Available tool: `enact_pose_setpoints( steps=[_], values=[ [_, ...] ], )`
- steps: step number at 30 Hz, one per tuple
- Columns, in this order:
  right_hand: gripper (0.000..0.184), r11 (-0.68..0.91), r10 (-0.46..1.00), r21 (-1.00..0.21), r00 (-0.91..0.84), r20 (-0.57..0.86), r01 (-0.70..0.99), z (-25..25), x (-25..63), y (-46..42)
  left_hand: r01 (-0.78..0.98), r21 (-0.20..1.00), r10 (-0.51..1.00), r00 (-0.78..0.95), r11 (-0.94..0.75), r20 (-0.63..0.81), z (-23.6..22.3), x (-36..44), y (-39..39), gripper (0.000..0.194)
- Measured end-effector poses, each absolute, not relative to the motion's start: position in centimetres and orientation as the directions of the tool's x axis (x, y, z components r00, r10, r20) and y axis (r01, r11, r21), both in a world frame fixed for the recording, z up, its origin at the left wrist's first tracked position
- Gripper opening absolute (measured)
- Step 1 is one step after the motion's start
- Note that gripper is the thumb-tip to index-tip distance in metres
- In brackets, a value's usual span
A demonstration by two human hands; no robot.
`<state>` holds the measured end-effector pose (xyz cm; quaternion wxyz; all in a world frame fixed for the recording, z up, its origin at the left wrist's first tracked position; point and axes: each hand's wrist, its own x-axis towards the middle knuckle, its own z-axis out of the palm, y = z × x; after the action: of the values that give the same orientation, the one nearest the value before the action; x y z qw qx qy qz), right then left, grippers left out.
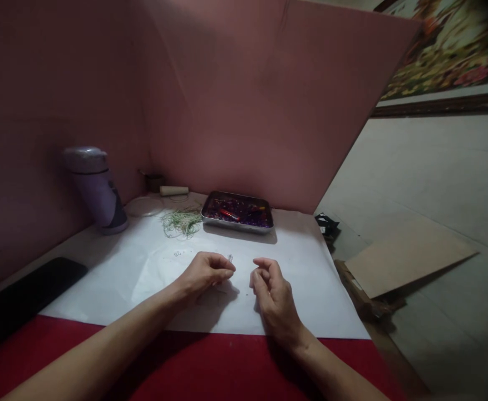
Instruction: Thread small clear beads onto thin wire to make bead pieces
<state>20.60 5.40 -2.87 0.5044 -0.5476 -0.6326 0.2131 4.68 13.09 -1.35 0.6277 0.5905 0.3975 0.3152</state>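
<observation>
My left hand (pixel 210 269) is closed in a pinch just above the white paper (pixel 297 267). Whatever lies between its thumb and forefinger is too small to make out. To its right, my right hand (pixel 274 295) has its fingers curled in, thumb near the forefinger; any held thing is hidden. A gap separates the two hands. Just beyond the left fingertips lies a small shiny piece (pixel 230 258), and another tiny piece (pixel 177 254) rests farther left. Behind the hands is a metal tray (pixel 238 225) of small dark purple pieces, with a red stick-like object (pixel 229 215) on top.
A tangle of pale green thread (pixel 182 223) lies left of the tray. Behind it are a pale cylinder (pixel 174 190) and a small dark cup (pixel 154 182). A purple flask (pixel 99 192) and a black flat object (pixel 39 289) stand left. Pink panels (pixel 235 111) enclose the back.
</observation>
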Motion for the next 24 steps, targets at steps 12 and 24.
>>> enact_pose_setpoints(
  steps=[12, 24],
  values=[
    [0.02, 0.401, 0.888, -0.777, 0.002, 0.46, 0.486, -2.9, 20.2, 5.1, 0.083, 0.993, 0.835, 0.539, 0.082, -0.114, -1.3, 4.9, 12.3, 0.027],
    [0.009, 0.387, 0.879, -0.739, 0.021, 0.476, 0.551, -2.7, 20.1, 5.0, -0.012, 0.988, 0.862, 0.49, 0.152, -0.127, -0.9, 5.0, 12.2, 0.024]
  ],
)
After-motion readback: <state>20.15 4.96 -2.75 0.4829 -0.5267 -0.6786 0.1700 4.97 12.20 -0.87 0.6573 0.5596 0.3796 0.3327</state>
